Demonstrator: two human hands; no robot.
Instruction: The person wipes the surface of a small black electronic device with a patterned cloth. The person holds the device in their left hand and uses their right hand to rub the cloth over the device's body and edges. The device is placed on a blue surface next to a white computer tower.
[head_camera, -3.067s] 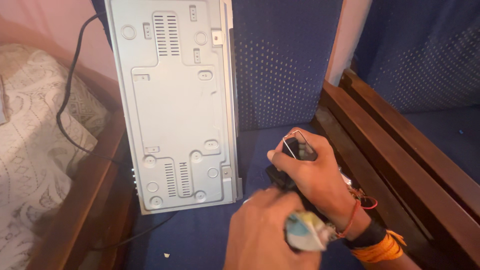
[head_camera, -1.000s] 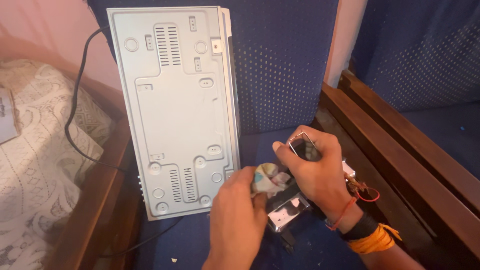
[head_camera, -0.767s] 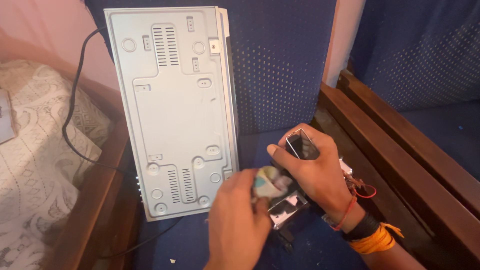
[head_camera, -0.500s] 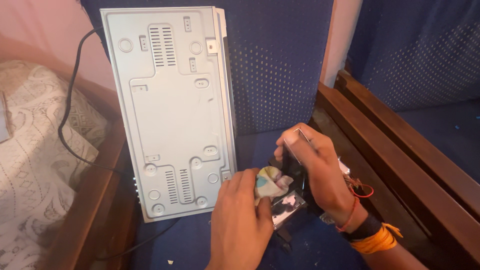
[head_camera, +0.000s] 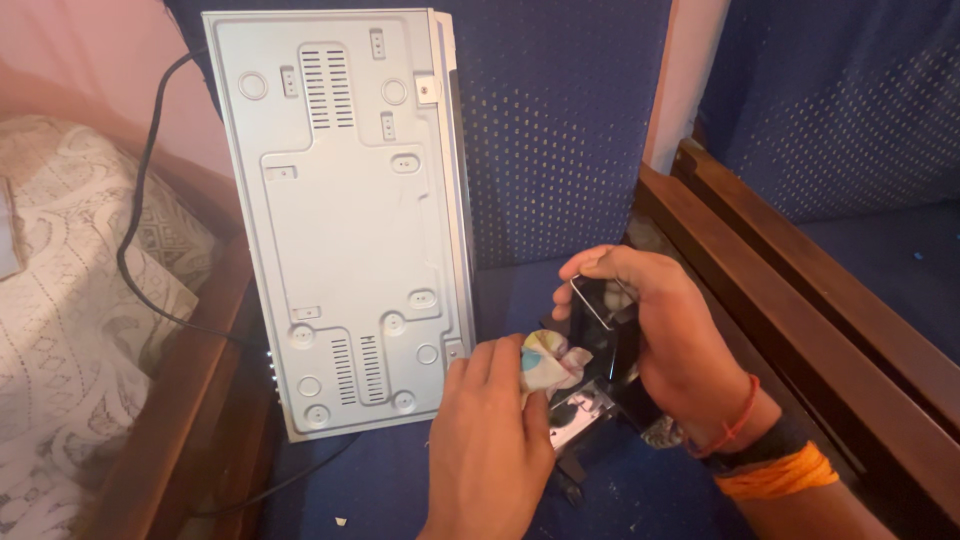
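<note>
Below, the left hand (head_camera: 490, 440) pinches a cloth (head_camera: 548, 360) against a dark metal part (head_camera: 600, 350), which the right hand (head_camera: 665, 340) grips from above. Just left of the left hand, a grey case (head_camera: 345, 210) stands upright on the blue seat (head_camera: 420, 480).

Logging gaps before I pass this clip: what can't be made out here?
- Head view: the black part is mostly covered by the right hand; its kind is unclear.
- The left hand hides most of the small cloth.
- The grey metal casing shows only its underside.
- The black cable runs behind the casing.
</note>
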